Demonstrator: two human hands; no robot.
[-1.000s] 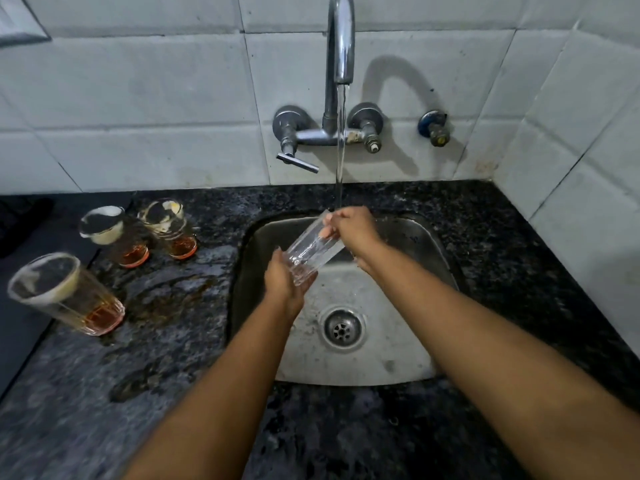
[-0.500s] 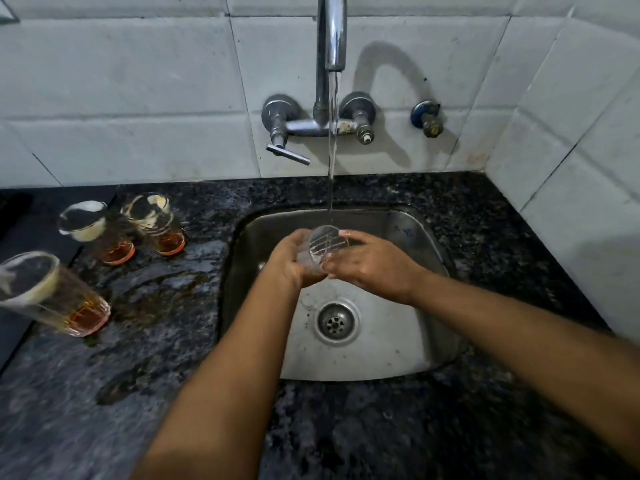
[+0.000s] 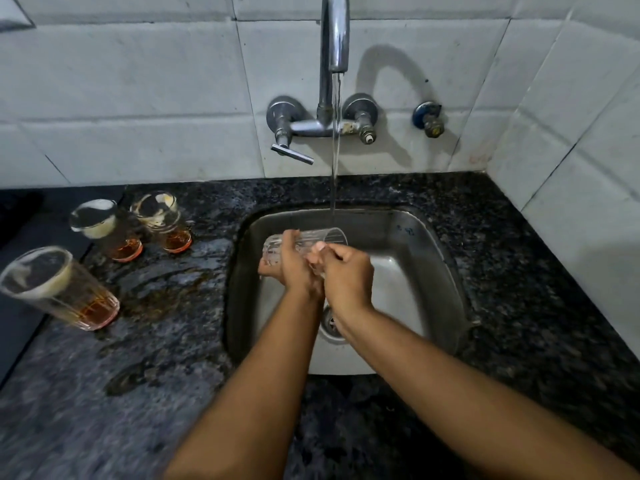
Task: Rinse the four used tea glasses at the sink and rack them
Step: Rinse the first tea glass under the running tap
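Both hands are over the stainless steel sink [image 3: 429,258] with a clear ribbed tea glass [image 3: 304,242] lying sideways right under the thin stream of water [image 3: 334,143] from the chrome wall tap [image 3: 333,36]. Left hand [image 3: 294,265] has its fingers wrapped round the glass near the base end, right hand [image 3: 346,275] has its fingers curled on the rim end, which points right. Left of the sink on the wet black speckled granite counter [image 3: 519,278] stand three more used glasses with amber tea dregs: two near the back [image 3: 105,230] [image 3: 162,220], close together, and one nearer the front [image 3: 59,289].
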